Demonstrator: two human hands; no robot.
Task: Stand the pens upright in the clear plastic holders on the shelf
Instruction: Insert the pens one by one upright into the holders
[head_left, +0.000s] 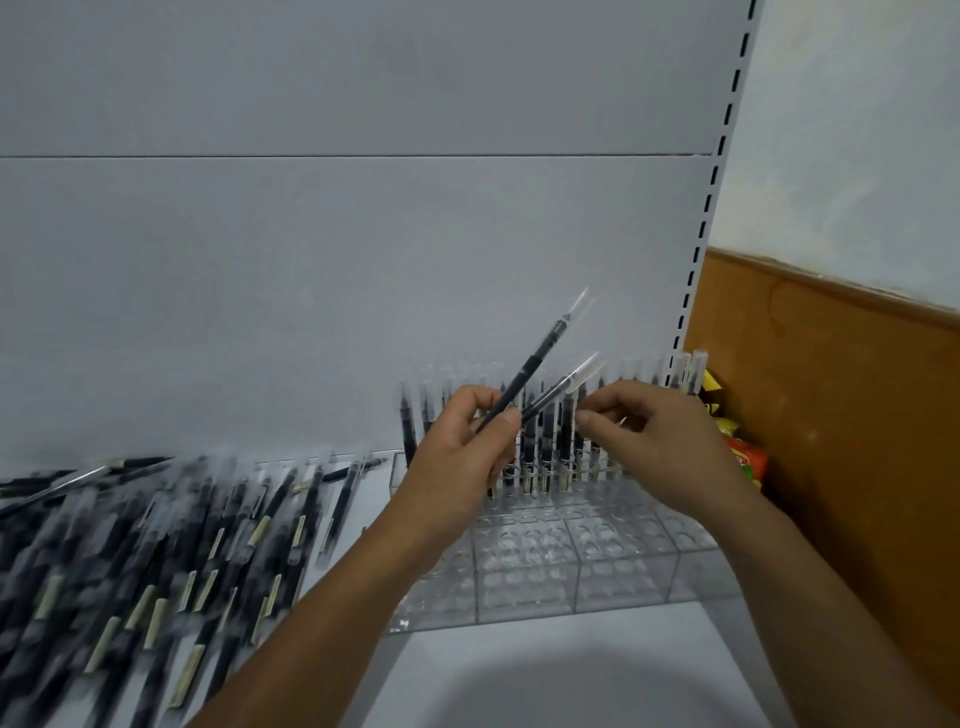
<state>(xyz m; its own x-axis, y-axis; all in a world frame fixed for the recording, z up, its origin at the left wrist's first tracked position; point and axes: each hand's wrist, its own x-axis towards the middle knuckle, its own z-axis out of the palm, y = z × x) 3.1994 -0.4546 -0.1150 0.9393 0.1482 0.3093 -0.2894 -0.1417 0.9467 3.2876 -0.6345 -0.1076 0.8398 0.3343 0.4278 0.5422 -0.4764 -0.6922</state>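
Observation:
My left hand grips two black pens with clear caps, one pointing steeply up and one lower. My right hand hovers just right of them, thumb and forefinger curled close to the lower pen's cap; whether they touch it is unclear. Behind both hands stand clear plastic holders with round holes. Their back rows hold several upright pens.
A pile of several loose black pens lies on the white shelf at the left. The grey back panel rises behind. Colourful snack packets sit at the right beside a brown wooden panel.

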